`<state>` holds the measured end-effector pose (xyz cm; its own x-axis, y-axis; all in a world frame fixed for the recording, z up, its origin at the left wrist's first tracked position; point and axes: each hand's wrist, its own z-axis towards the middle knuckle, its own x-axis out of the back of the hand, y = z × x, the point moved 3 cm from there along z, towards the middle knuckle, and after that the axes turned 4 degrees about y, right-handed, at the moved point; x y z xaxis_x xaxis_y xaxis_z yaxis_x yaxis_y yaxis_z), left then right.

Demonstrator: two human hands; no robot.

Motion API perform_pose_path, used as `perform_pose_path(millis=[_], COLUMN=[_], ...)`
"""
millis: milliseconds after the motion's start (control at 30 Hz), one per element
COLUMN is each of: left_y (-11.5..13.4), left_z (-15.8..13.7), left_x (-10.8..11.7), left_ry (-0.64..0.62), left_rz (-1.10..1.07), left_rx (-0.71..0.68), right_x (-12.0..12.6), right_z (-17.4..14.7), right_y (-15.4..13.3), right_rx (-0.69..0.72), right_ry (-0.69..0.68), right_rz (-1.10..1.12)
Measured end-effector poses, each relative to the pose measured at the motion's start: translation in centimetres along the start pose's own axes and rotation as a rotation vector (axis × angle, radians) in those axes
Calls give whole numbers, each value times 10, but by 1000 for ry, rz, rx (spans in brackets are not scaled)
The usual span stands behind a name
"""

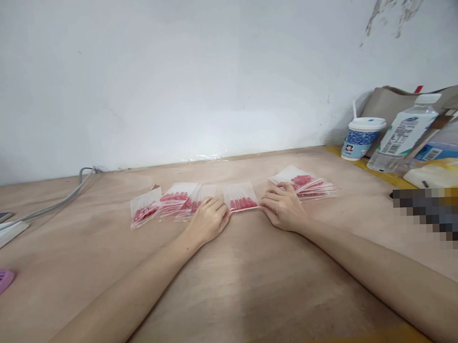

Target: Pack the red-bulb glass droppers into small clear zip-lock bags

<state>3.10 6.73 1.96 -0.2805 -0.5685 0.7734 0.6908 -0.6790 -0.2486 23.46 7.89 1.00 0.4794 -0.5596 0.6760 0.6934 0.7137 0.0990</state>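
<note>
A small clear zip bag (240,191) lies flat on the table between my hands, with several short red rod-shaped pieces (243,203) lined up inside near its front edge. My left hand (211,219) is closed at the left corner of that edge, and my right hand (285,207) is closed at the right corner. Both sets of fingertips are partly hidden. Beside my left hand is a spread of overlapping bags (173,198) holding similar red pieces. Behind my right hand sits another stack of filled bags (308,182), partly covered by the fingers.
At the right stand a lidded paper cup (363,139) with a straw, a leaning plastic bottle (406,133) and a grey-brown bag (384,103). A grey cable (60,200) runs along the left side, near a purple slotted object (0,282). A white wall rises behind the table (233,291).
</note>
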Motion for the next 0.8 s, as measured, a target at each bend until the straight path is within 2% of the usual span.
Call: perform_pose_path(millis=[200,467,667,733,800], left_y=[-1,-2,1,-3,-16], left_z=[0,-3,0,2,3], left_x=[-3,-7,3,8,14], left_ry=[-42,-49,-24,-27,-84], left_rz=[8,-34,-58,-30,28], left_rx=[22,39,69,115,253], right_x=[0,-1,-10,-10,-7], right_z=[-1,-2,6,8,9], right_y=[1,4,-7,-5,3], right_rx=[-3,-63,63,111,132], right_ry=[-5,-104,-136,-123,-94], right_rz=[7,71,-118,-198,-244])
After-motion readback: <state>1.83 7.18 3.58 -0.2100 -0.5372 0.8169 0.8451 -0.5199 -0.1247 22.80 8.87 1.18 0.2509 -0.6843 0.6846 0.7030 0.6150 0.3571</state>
